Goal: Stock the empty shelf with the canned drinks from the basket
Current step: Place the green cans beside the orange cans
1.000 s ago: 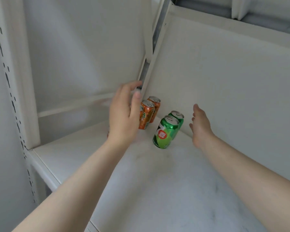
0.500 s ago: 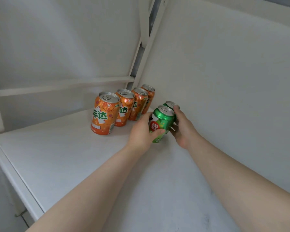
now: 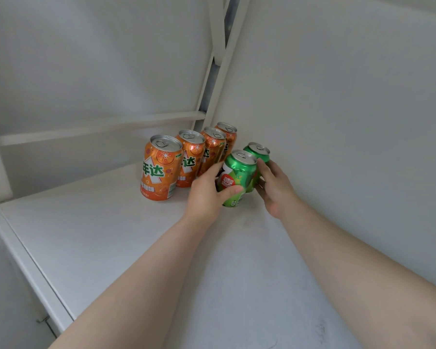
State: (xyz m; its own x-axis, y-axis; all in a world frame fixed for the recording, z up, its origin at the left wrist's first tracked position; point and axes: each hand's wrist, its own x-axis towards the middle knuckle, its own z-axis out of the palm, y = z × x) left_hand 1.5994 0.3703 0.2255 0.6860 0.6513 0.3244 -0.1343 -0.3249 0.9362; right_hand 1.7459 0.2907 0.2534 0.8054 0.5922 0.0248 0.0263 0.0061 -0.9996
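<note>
Several orange cans [image 3: 161, 170] stand in a row on the white shelf [image 3: 91, 238], running back toward the corner. Two green cans stand to their right, one behind the other. My left hand [image 3: 207, 195] grips the front green can [image 3: 237, 177], thumb across its front and fingers behind its left side. My right hand [image 3: 275, 190] reaches in from the right, its fingers curled against the front can's right side and the rear green can [image 3: 257, 152]. The basket is out of view.
A white side panel [image 3: 350, 122] rises close on the right of the green cans. A back panel with a horizontal rail [image 3: 98, 127] closes the rear. The shelf's front edge [image 3: 28, 268] runs along the lower left.
One second ago my left hand was by the orange cans and my right hand hung open. Both have since closed around the green cans and have barely moved in the last half second.
</note>
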